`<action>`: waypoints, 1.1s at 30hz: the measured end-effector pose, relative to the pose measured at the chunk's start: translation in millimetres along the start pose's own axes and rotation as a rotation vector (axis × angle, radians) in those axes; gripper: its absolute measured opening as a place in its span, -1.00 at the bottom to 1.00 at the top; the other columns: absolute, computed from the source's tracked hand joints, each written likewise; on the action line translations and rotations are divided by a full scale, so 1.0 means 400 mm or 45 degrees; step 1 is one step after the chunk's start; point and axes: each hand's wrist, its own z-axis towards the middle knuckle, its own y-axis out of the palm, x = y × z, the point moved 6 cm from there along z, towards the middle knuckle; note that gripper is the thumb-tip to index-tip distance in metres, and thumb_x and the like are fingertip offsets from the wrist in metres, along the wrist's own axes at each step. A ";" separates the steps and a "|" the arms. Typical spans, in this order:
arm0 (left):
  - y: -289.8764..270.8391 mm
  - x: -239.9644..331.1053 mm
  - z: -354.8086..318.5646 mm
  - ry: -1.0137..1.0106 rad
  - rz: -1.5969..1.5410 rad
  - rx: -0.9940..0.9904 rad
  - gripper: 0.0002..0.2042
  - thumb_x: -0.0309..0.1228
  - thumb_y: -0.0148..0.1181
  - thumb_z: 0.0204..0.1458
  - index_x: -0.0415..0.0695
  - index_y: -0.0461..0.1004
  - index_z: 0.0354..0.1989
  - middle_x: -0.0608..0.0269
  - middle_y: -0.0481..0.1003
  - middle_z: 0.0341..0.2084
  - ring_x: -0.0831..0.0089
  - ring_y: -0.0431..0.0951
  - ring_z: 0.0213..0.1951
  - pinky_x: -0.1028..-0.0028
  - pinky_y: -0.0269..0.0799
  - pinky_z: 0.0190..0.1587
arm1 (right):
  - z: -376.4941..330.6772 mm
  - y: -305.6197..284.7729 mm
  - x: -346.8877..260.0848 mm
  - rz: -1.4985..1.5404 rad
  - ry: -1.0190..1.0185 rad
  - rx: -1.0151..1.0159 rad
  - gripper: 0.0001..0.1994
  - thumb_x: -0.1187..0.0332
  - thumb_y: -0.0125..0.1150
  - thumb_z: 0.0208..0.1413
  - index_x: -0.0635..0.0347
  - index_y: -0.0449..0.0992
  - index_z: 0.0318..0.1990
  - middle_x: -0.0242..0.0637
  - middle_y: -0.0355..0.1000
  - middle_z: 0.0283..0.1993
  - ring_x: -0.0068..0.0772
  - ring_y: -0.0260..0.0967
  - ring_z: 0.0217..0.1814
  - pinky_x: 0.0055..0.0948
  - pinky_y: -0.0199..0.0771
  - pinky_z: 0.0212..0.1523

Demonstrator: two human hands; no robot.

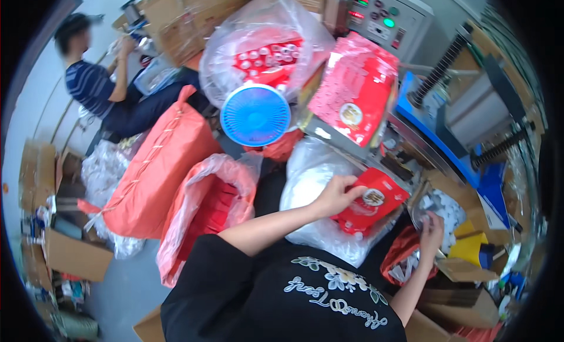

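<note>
In front of my body, my left hand point(339, 197) is closed on the edge of a red printed pouch point(376, 196) with a round pale emblem. More red pouches seem to lie beneath it, on a clear plastic bag point(311, 171) spread before me. To the right, my right hand point(432, 231) reaches to an open box with a heap of small white plastic pieces point(447, 215). Its fingers are bent together at the edge of the heap; what they hold, if anything, is too small to make out. A red bag point(395, 257) with whitish scraps sits just below that wrist.
A blue round fan point(255, 116) stands ahead, before a clear bag of red spouted pouches point(270, 57). Larger red pouches point(355, 89) lie beside a machine point(435, 124) and control box point(382, 24). Left are a tied red sack point(161, 166), an open sack point(205, 210) and a seated person point(97, 86).
</note>
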 end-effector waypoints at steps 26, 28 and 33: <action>0.065 -0.036 0.079 -0.317 -0.178 -0.105 -0.78 -0.38 0.23 0.13 -0.34 0.59 -0.28 0.31 0.58 -0.47 0.68 0.48 -0.46 0.59 0.42 -0.39 | 0.120 0.063 -0.227 0.691 0.106 -0.113 -0.67 0.41 0.31 0.06 0.25 0.52 0.00 -0.30 0.49 -0.05 -0.49 0.44 -0.08 -0.53 0.43 -0.12; 0.085 -0.041 0.111 -0.447 -0.400 -0.003 -0.79 -0.38 0.24 0.11 -0.35 0.58 -0.32 0.28 0.58 -0.47 0.63 0.50 -0.47 0.56 0.44 -0.40 | 0.132 0.025 -0.166 0.469 0.065 0.085 -0.75 0.37 0.24 0.10 0.23 0.56 -0.08 -0.23 0.53 -0.17 -0.35 0.47 -0.09 -0.41 0.43 -0.11; 0.108 -0.038 0.159 -0.553 -0.606 0.074 -0.77 -0.39 0.24 0.10 -0.38 0.57 -0.30 0.17 0.60 -0.45 0.54 0.56 -0.47 0.53 0.47 -0.41 | 0.112 0.036 -0.109 -0.264 -0.076 0.053 -0.78 0.43 0.19 0.04 0.17 0.58 -0.14 -0.11 0.48 -0.15 0.03 0.38 -0.06 -0.22 0.38 -0.02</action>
